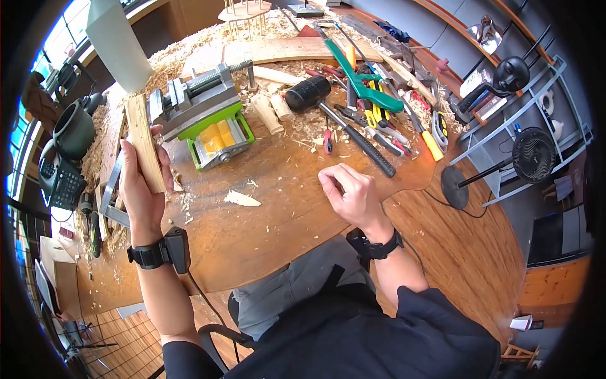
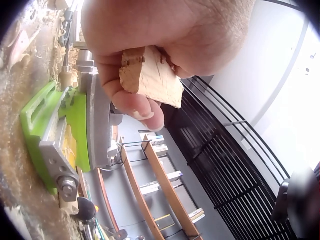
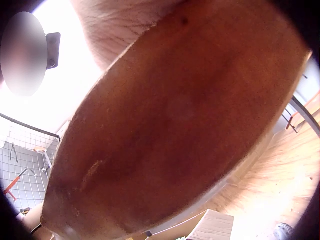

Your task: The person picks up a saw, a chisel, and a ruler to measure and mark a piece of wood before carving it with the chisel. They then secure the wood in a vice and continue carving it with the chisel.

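In the head view my left hand grips a pale strip of wood, thumb on one side and fingers on the other. The left wrist view shows the rough cut end of that wood jutting from the curled fingers. Just right of it stands a grey metal vise on a bright green base with a yellow part. My right hand, fingers loosely curled and holding nothing, is at the near side of the wooden table. In the right wrist view the table hides most of this hand.
Beyond the right hand lie a black mallet, a green-handled saw, a utility knife and several other hand tools. Wood offcuts sit beside the vise. Shavings are scattered about. A black fan stands at the right.
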Available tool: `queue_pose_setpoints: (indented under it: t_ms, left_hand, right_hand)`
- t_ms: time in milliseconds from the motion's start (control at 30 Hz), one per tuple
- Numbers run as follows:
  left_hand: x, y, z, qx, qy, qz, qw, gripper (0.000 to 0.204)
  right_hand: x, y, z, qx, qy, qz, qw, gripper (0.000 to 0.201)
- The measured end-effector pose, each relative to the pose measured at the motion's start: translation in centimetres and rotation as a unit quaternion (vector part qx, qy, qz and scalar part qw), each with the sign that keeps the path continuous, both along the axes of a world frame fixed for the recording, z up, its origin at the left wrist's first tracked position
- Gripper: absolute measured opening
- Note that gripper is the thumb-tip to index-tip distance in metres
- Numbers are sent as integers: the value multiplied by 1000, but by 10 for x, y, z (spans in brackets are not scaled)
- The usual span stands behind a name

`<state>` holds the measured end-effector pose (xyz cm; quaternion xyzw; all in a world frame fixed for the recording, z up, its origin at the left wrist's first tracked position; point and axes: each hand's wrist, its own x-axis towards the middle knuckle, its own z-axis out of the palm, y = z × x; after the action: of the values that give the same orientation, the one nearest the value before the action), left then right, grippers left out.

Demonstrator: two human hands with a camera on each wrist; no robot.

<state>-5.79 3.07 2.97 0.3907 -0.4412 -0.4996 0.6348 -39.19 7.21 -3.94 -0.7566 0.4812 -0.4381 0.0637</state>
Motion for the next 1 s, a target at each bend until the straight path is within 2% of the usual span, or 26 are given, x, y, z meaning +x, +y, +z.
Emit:
queue_pose_setpoints:
  t_ms: [200, 333, 400, 467, 600, 667, 733, 867, 933, 967, 1000]
  left_hand:
    - [4, -1, -2, -7, -9, -18, 1000, 60]
    - [3, 1, -1, -4, 61, -93, 994, 58]
    - [-7, 5, 2, 8, 98, -108, 989, 54]
    - [-8, 9, 3, 10, 45, -154, 987, 37]
    - [-37, 20, 4, 92, 16, -260, 961, 57]
    - [-46, 18, -9, 99, 16, -305, 947, 68]
    - [-49, 14, -22, 74, -28, -331, 940, 72]
    - [-51, 13, -22, 57, -27, -320, 945, 74]
    - [-51, 13, -19, 46, 28, -293, 955, 75]
    - [-50, 13, -19, 37, 46, -288, 956, 66]
    - [-51, 13, -17, 38, 41, -277, 959, 66]
  right_hand:
    - [0, 0, 0, 7, -6, -2, 1000, 5]
    - [2, 3, 5, 46, -15, -20, 999, 6]
    - [1, 2, 3, 44, -23, -8, 999, 6]
    - [1, 2, 3, 55, -36, -15, 998, 6]
    - [0, 2, 2, 63, -42, -12, 997, 6]
    - [0, 1, 2, 62, -39, -8, 997, 6]
    - [0, 1, 1, 55, -38, -7, 998, 6]
    - [0, 1, 0, 47, -37, -2, 998, 8]
    - [2, 3, 4, 54, -35, -11, 998, 8]
    - [5, 5, 7, 49, -45, -14, 998, 9]
    - [9, 9, 13, 68, -68, -13, 995, 10]
